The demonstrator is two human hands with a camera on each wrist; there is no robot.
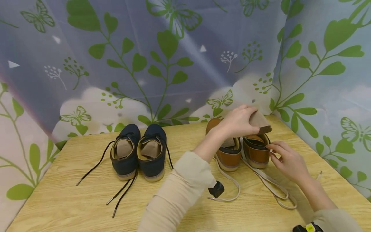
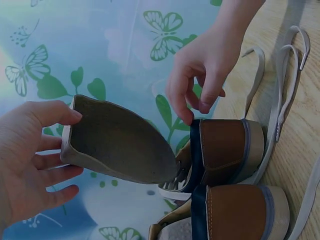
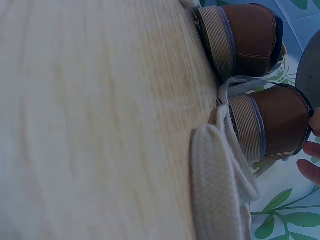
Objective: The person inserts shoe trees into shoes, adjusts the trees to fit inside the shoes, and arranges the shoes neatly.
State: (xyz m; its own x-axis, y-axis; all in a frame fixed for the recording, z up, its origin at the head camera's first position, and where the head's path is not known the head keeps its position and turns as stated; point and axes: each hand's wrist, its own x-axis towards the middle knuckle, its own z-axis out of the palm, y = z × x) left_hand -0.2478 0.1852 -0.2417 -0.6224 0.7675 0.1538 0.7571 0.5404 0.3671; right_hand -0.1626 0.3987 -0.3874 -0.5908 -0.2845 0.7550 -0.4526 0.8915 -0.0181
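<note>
My left hand (image 1: 237, 120) grips a grey-brown moulded shoe insert (image 2: 120, 140) by its wide end, thumb on the near edge and fingers beneath. The insert's narrow end points down toward the opening of the right brown shoe (image 1: 257, 155). At that shoe's heel collar, my right hand (image 1: 290, 162) pinches the rim with its fingertips. Beside it on the left stands the other brown shoe (image 1: 229, 160), partly covered by my left forearm in the head view. An insert (image 2: 175, 234) shows inside this second shoe.
A pair of navy shoes (image 1: 125, 166) with inserts inside stands to the left, black laces (image 1: 95, 162) trailing onto the wooden table (image 1: 87, 206). Loose beige laces (image 1: 272, 185) lie in front of the brown shoes. Leaf-patterned cloth (image 1: 130, 80) hangs behind and at the sides.
</note>
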